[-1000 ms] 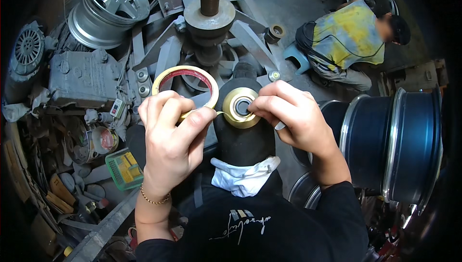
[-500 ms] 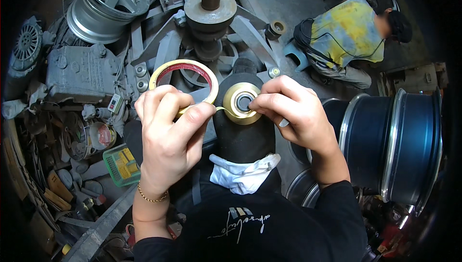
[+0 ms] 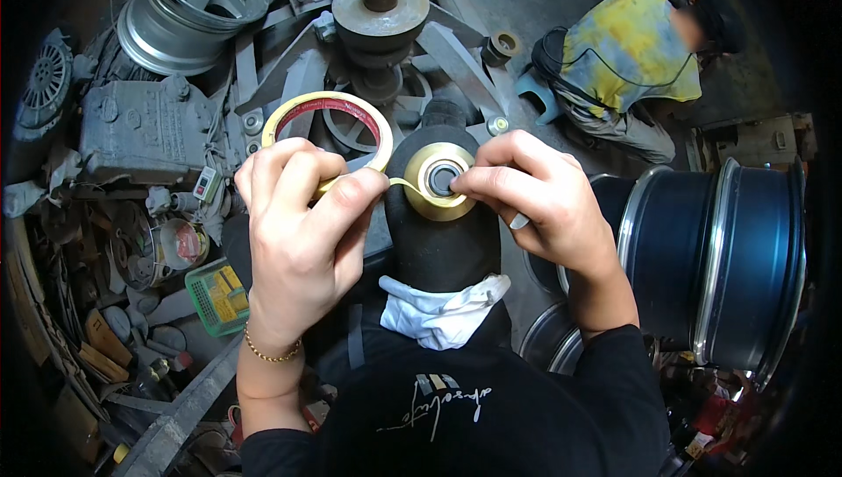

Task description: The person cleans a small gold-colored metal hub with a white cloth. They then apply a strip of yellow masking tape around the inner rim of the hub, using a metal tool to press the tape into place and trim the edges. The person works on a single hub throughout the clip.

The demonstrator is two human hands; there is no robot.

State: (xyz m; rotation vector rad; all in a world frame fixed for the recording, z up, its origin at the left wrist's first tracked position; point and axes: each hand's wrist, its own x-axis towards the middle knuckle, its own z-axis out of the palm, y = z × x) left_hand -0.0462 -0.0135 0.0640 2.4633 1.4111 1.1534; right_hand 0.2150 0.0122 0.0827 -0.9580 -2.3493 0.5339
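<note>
My left hand (image 3: 303,223) is closed round a roll of yellow masking tape (image 3: 377,122) with a red inner core. A narrow strip of tape (image 3: 405,184) runs from the roll to the brass-coloured cone-shaped round part (image 3: 431,205), curving along its lower rim. This part has a dark ring in its middle and sits over my dark-clad leg. My right hand (image 3: 548,201) pinches at its right edge; the tape between those fingertips is mostly hidden. Something small and pale (image 3: 519,221) shows at my right fingers; I cannot make out what it is.
A white cloth (image 3: 443,312) lies on my lap. Ahead stands a metal shaft with a disc (image 3: 381,17). Wheel rims stand at the right (image 3: 754,258) and far left (image 3: 175,30). A green basket (image 3: 210,302) is at left. Another person (image 3: 631,56) crouches far right.
The tape roll and my left hand have shifted slightly left and up. The brass-coloured part sits slightly higher in view. Both hands keep their grip.
</note>
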